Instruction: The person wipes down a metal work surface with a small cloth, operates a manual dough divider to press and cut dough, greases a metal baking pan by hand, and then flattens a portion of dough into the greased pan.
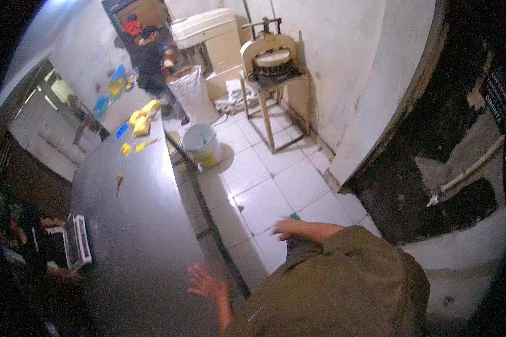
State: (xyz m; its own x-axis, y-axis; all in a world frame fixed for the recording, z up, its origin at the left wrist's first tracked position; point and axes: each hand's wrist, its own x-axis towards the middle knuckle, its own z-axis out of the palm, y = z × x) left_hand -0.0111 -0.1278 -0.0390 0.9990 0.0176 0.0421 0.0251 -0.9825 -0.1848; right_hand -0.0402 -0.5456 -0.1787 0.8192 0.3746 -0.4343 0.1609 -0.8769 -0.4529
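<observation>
My left hand (207, 283) is open, fingers spread, over the near right edge of a long grey metal table (129, 219). My right hand (285, 229) is out over the tiled floor with its fingers curled; a small green thing (294, 216) shows just past them, too small to name, and whether I hold it is unclear. My olive sleeves and clothing fill the lower middle. Yellow lumps (143, 115) and a small brown tool (118, 182) lie on the table.
One person (31, 230) at left holds a white-framed tray (78, 241); another (149, 67) stands by a white sack (188, 92). A white bucket (199, 140) sits beside the table. A press (270, 53) on a metal stand is against the wall. A doorway wall (365, 112) is right.
</observation>
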